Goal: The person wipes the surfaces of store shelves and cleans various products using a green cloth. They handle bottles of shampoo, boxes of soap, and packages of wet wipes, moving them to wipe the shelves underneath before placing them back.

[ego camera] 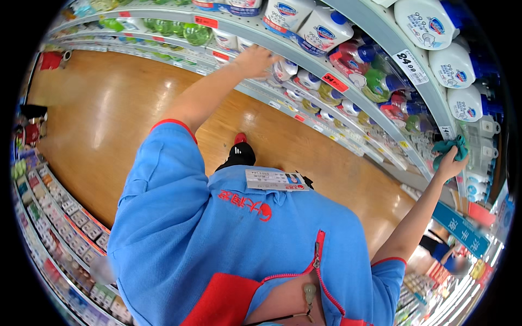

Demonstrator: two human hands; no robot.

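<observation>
My right hand grips a crumpled teal cloth against the front edge of a store shelf, just under a price tag. Far to the left, my left hand is stretched out, slightly blurred, at another stretch of shelf edge. It holds nothing that I can see, and whether it touches the edge is unclear. White hand-soap bottles with blue caps stand above and to the right of it. Larger white pump bottles line the upper shelf, and clear plastic containers sit close to the cloth.
Lower shelves hold red soap bottles and green soap bottles. Red price tags run along the edges. Behind me stands another stocked shelf. A glossy wooden floor lies below, and a blue sign hangs at right. A person is in the distance.
</observation>
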